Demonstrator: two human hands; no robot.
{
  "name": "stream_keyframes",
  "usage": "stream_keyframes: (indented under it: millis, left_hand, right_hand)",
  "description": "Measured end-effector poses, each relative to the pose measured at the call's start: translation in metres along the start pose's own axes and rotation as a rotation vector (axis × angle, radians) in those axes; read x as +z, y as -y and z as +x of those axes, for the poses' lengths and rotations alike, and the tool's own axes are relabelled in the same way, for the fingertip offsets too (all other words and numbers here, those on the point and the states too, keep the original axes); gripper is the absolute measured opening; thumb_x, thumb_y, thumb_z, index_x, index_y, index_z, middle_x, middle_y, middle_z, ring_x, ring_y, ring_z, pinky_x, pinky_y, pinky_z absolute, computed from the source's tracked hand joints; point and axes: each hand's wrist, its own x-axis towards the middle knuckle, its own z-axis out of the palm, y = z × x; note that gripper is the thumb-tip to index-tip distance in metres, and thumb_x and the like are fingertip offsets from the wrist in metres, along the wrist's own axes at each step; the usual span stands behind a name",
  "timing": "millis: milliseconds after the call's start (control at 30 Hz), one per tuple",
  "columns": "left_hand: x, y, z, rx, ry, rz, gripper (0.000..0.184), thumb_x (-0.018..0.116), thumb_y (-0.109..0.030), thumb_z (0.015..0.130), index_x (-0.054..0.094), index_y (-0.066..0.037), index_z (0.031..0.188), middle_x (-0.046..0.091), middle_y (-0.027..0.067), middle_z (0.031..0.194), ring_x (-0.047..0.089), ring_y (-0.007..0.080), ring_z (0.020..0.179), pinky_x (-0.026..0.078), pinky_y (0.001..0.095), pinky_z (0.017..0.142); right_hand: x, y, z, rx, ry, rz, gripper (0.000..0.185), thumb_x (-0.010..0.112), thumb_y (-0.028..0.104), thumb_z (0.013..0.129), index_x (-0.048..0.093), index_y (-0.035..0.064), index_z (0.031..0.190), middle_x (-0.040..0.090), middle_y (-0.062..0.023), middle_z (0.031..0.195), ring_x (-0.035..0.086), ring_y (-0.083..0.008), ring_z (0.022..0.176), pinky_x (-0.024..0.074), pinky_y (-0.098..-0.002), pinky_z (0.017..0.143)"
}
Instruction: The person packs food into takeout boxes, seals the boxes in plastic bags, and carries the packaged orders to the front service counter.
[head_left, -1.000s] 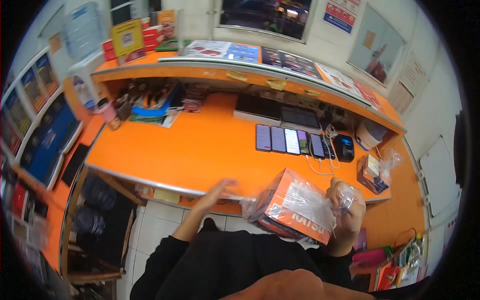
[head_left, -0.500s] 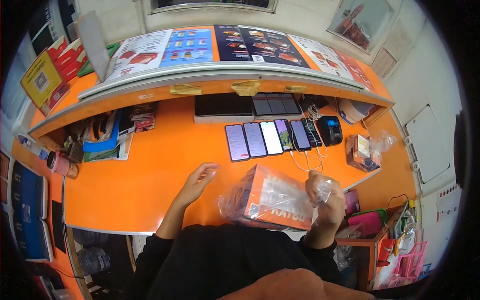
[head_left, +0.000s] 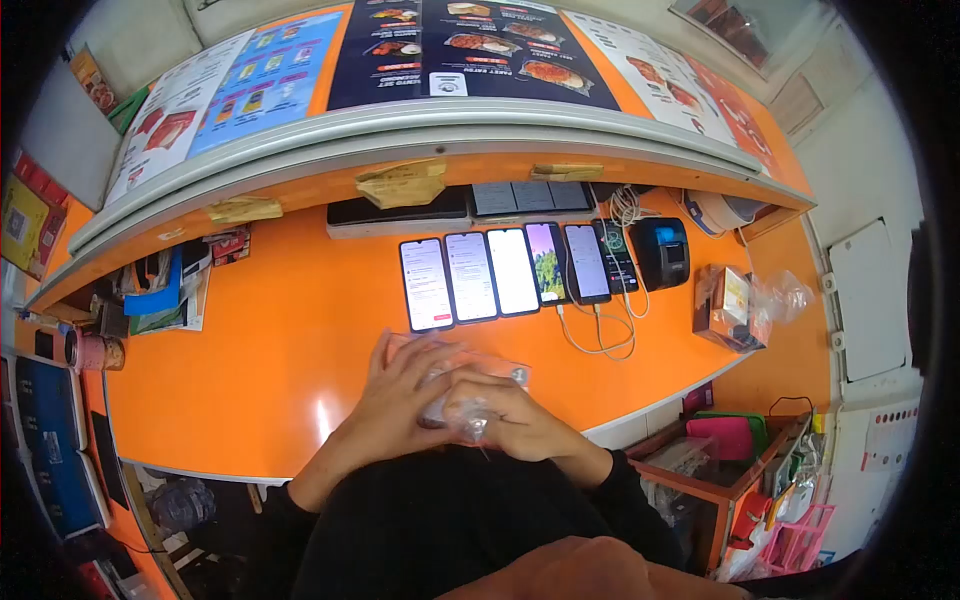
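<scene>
An orange printed cardboard box in a clear plastic bag (head_left: 505,368) sits close to my body at the counter's front edge, mostly covered by both hands. My left hand (head_left: 400,395) curves over its left side and top, fingers partly spread and slightly blurred, thumb on the near side. Bunched clear plastic of the bag is gripped in my right hand (head_left: 510,415), with a crumpled end sticking out below the fingers. The two hands meet over the box. Just beyond them stands a row of lit phones (head_left: 470,277) on the orange counter (head_left: 240,380).
White charging cables (head_left: 600,350) trail from the phones to a black receipt printer (head_left: 663,252). Another bagged box (head_left: 730,308) stands at the right. An overhanging shelf (head_left: 300,190) spans the back, with menus above. A pink jar (head_left: 92,350) is at the left.
The bagged box has moved left and in front of my body, turned so its lettering no longer shows. My left hand has come onto it. My head view has shifted closer to the counter.
</scene>
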Motion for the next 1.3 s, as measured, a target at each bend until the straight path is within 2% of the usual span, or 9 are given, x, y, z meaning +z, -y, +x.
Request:
stream_keyframes:
  millis: [167,233,300,367,633,833,967,1067,1300]
  left_hand:
    - [0.015,0.005,0.002,-0.089,-0.085,0.074,0.064,0.08,-0.039,0.066,0.059,-0.014,0.121,0.048,0.0039,0.137,0.033,0.0288,0.136,0.011,0.0577,0.112]
    - [0.012,0.002,0.003,-0.129,-0.107,0.022,0.059,0.079,-0.036,0.068,0.06,-0.014,0.119,0.05,0.0033,0.135,0.033,0.0288,0.135,0.01,0.0581,0.112]
    - [0.004,-0.003,0.0,-0.198,-0.116,-0.015,0.054,0.078,-0.032,0.07,0.061,-0.015,0.118,0.05,0.0052,0.136,0.034,0.0294,0.135,0.012,0.0582,0.112]
    - [0.005,-0.002,-0.008,-0.281,-0.21,-0.065,0.047,0.074,-0.028,0.075,0.061,-0.013,0.118,0.05,0.0082,0.136,0.036,0.0305,0.134,0.014,0.0566,0.112]
    - [0.084,0.063,-0.095,-0.937,-0.834,-0.214,0.045,0.051,-0.027,0.095,0.048,0.004,0.128,0.043,0.0206,0.139,0.037,0.0356,0.132,0.027,0.0433,0.11]
    - [0.137,0.074,-0.131,-0.917,-0.555,0.361,0.051,0.051,-0.026,0.094,0.04,0.003,0.134,0.037,0.0218,0.143,0.03,0.0371,0.135,0.021,0.0499,0.109]
    - [0.135,0.076,-0.13,-0.959,-0.579,0.275,0.053,0.051,-0.027,0.093,0.04,0.003,0.135,0.036,0.022,0.143,0.029,0.0384,0.135,0.017,0.0518,0.11]
    - [0.135,0.075,-0.13,-0.972,-0.578,0.269,0.053,0.051,-0.028,0.093,0.04,0.003,0.134,0.036,0.0217,0.143,0.029,0.0385,0.135,0.017,0.0514,0.11]
    - [0.137,0.079,-0.132,-0.957,-0.596,0.279,0.054,0.051,-0.032,0.093,0.042,0.004,0.133,0.038,0.0215,0.142,0.031,0.0394,0.133,0.02,0.0514,0.108]
  right_hand:
    - [-0.082,-0.025,0.032,-0.086,0.213,-0.22,0.022,0.05,0.006,0.09,0.057,0.0037,0.111,0.057,-0.0105,0.112,0.053,-0.0233,0.104,0.0427,-0.033,0.087]
    - [-0.139,-0.084,0.047,0.075,-0.022,-0.121,0.034,0.049,0.003,0.088,0.055,0.0062,0.121,0.055,-0.014,0.119,0.051,-0.0278,0.112,0.0387,-0.0372,0.094]
    - [-0.181,-0.13,0.076,-0.115,-0.517,-0.966,0.037,0.05,0.007,0.087,0.056,0.008,0.124,0.052,-0.0182,0.121,0.047,-0.0339,0.115,0.0348,-0.0431,0.098]
    - [-0.209,-0.171,0.092,-0.028,-0.793,-1.187,0.036,0.057,0.012,0.081,0.061,0.0093,0.116,0.049,-0.0212,0.121,0.047,-0.0376,0.112,0.0353,-0.0509,0.099]
    - [-0.242,-0.222,0.113,0.115,-0.674,-1.333,0.038,0.05,0.024,0.085,0.06,0.0062,0.117,0.047,-0.0235,0.121,0.041,-0.0425,0.118,0.0279,-0.057,0.103]
    - [-0.267,-0.26,0.13,0.173,-0.648,-1.278,0.039,0.048,0.031,0.089,0.057,0.0042,0.117,0.052,-0.0229,0.119,0.044,-0.0416,0.117,0.023,-0.0587,0.106]
    - [-0.266,-0.259,0.13,0.151,-0.691,-1.228,0.035,0.05,0.029,0.089,0.06,0.0038,0.111,0.054,-0.0231,0.116,0.045,-0.041,0.116,0.0246,-0.0585,0.104]
    - [-0.241,-0.219,0.125,-0.231,-0.896,-1.173,0.028,0.048,0.02,0.085,0.064,-0.0025,0.091,0.063,-0.0216,0.096,0.055,-0.0411,0.097,0.0358,-0.0514,0.09]
    - [-0.241,-0.228,0.113,-0.155,-0.868,-1.263,0.025,0.051,0.018,0.081,0.066,-0.0005,0.088,0.063,-0.0204,0.098,0.056,-0.0397,0.096,0.0353,-0.0524,0.091]
